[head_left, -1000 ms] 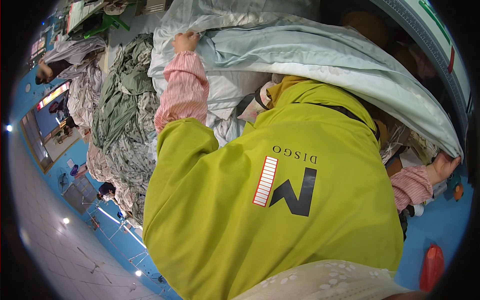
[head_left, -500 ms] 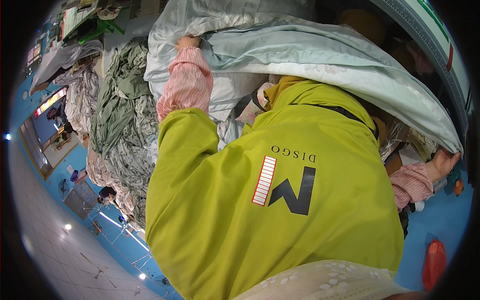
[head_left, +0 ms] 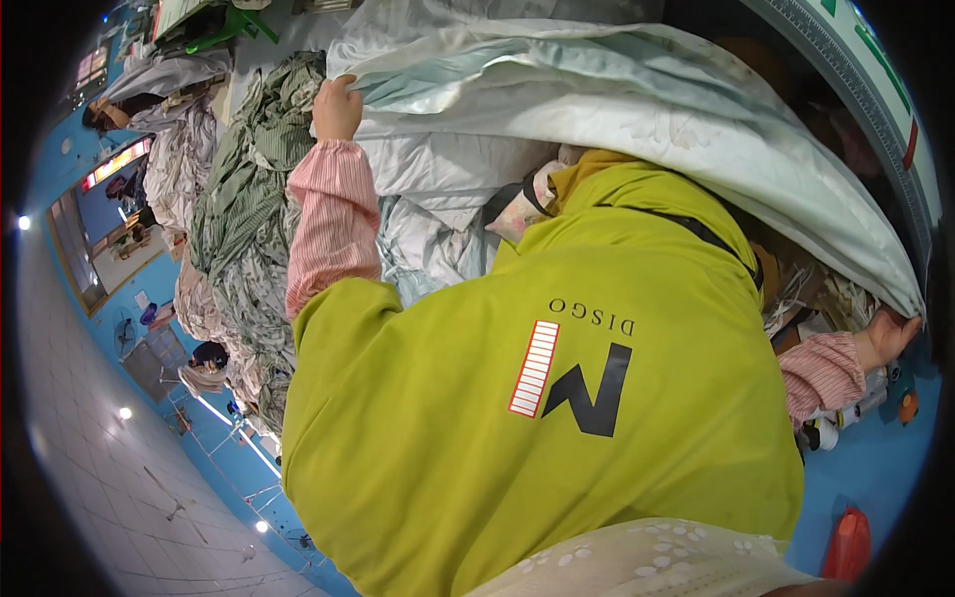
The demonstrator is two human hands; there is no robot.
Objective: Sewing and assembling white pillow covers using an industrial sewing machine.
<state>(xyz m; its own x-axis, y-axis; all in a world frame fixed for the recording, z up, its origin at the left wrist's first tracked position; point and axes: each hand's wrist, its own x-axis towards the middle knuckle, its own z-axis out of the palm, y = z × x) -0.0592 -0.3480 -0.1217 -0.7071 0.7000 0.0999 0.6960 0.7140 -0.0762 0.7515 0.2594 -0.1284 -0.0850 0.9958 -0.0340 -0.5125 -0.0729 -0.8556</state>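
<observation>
A large white and pale-green cloth [head_left: 637, 104] is stretched across the front of me, from left to right. My left hand [head_left: 338, 107], its pink-striped sleeve reaching up, pinches the cloth's edge at its left end. Far to the right, my right hand [head_left: 888, 336] grips the opposite end, where the cloth narrows to a corner. Between the hands the edge sags in folds over the top of my lime-green apron [head_left: 458, 398]. More white cloth [head_left: 438, 169] lies below the held edge, beside the apron.
To the left hangs a big heap of green striped and printed cloth [head_left: 264, 179]. A ruler-marked table edge [head_left: 846, 75] curves at the upper right. On the blue floor at the lower right lies a red plastic bag [head_left: 848, 542]. Other people [head_left: 209, 363] are far left.
My left hand has moved left and a little down with the cloth's edge, so more of the hand shows. The right hand still holds its corner.
</observation>
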